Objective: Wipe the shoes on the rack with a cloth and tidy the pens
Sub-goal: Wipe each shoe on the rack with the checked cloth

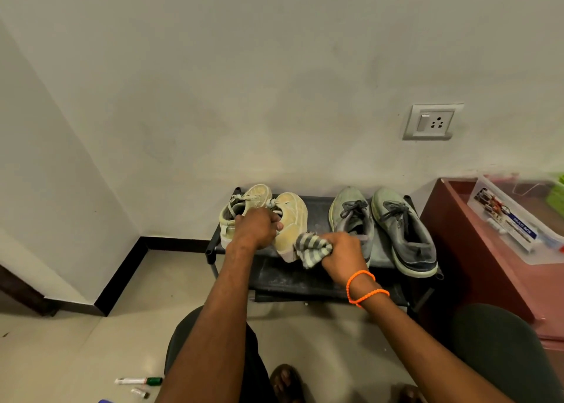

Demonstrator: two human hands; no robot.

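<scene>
A black shoe rack (317, 207) stands against the wall with two pairs on its top shelf. My left hand (256, 228) grips the opening of the right beige sneaker (291, 219), beside the other beige sneaker (244, 204). My right hand (345, 251) holds a grey-and-white striped cloth (311, 248) against that sneaker's heel. A pair of grey lace-up shoes (396, 225) sits at the right of the shelf. A white marker with a green cap (139, 381) and a smaller pen (140, 393) lie on the floor at the lower left.
A reddish-brown cabinet (476, 250) stands right of the rack, with a clear plastic box (515, 222) on top. A wall socket (430, 122) is above the rack. My knees and feet are below, on a beige tiled floor.
</scene>
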